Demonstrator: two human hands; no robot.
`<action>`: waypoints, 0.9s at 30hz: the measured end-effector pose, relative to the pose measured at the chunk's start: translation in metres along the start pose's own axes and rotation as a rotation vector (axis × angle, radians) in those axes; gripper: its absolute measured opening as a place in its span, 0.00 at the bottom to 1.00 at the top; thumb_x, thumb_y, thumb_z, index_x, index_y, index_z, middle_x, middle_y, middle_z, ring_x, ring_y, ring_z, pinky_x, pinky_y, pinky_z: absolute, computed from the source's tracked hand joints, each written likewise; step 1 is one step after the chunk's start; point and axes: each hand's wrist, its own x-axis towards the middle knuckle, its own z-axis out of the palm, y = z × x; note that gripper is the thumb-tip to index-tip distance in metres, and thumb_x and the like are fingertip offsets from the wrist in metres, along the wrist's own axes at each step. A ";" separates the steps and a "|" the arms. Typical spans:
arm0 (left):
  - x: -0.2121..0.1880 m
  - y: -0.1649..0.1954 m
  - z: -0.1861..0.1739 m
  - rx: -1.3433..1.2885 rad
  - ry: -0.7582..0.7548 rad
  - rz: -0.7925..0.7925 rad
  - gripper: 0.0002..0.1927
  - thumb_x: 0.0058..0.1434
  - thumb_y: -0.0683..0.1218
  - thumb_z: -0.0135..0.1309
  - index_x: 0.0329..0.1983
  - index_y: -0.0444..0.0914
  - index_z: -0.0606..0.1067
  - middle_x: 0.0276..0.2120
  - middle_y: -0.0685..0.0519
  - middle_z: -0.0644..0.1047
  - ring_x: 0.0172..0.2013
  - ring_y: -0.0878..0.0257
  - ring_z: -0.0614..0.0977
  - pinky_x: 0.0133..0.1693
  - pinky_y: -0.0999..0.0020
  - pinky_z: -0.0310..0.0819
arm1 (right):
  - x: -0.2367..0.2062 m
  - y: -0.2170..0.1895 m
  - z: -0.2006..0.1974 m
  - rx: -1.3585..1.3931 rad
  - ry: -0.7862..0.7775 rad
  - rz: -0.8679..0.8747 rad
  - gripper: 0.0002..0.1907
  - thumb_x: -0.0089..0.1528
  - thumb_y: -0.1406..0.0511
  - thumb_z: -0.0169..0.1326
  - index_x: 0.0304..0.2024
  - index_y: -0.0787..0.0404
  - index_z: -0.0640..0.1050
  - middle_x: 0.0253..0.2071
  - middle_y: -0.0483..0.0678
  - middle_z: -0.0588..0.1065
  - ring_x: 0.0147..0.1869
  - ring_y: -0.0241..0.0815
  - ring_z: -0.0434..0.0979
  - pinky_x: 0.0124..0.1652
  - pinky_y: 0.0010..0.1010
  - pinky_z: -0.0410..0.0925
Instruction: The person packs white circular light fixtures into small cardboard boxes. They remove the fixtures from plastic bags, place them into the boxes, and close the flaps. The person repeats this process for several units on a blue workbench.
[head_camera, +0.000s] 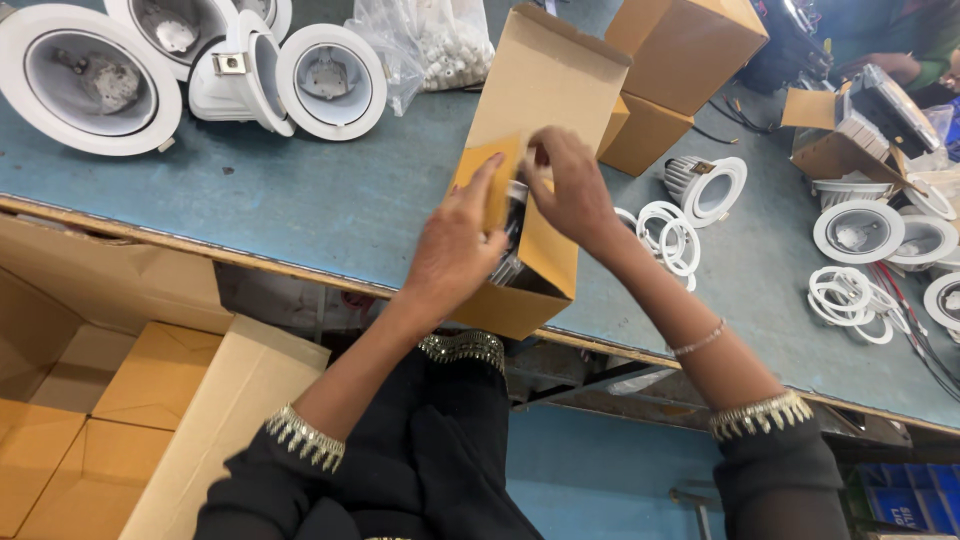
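At the centre of the frame, the left hand (455, 245) pinches a flap of the open brown cardboard box (540, 110) on the blue table (300, 190), while the right hand (570, 190), fingers curled, grips the box's rim.

White lamp housings (90, 80) lie at the bench's (300, 200) far left corner; white rings (668, 232) near its front edge; closed boxes (680, 50) behind.

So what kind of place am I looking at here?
Probably a light-fitting packing bench: white round lamp housings lie across the blue table, and both hands work at an open cardboard box.
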 end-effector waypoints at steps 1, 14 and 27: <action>0.001 -0.002 -0.003 -0.046 0.066 -0.021 0.36 0.58 0.41 0.56 0.72 0.40 0.63 0.50 0.35 0.78 0.51 0.44 0.80 0.54 0.54 0.73 | -0.009 -0.011 -0.008 0.037 -0.041 -0.075 0.15 0.68 0.61 0.57 0.52 0.62 0.73 0.48 0.52 0.74 0.58 0.47 0.73 0.61 0.44 0.65; 0.013 -0.083 0.042 -0.747 0.517 -0.230 0.25 0.75 0.58 0.52 0.36 0.29 0.77 0.23 0.58 0.71 0.22 0.74 0.66 0.23 0.75 0.58 | -0.104 0.036 -0.087 0.532 -0.053 0.006 0.23 0.74 0.64 0.44 0.27 0.65 0.79 0.35 0.51 0.82 0.48 0.48 0.84 0.72 0.47 0.58; -0.038 0.013 0.067 -0.506 0.402 -0.207 0.24 0.74 0.57 0.44 0.51 0.32 0.78 0.26 0.48 0.79 0.25 0.60 0.80 0.28 0.62 0.73 | -0.116 0.059 -0.056 0.234 -0.171 0.300 0.16 0.67 0.62 0.53 0.53 0.65 0.76 0.49 0.53 0.78 0.49 0.39 0.78 0.50 0.32 0.71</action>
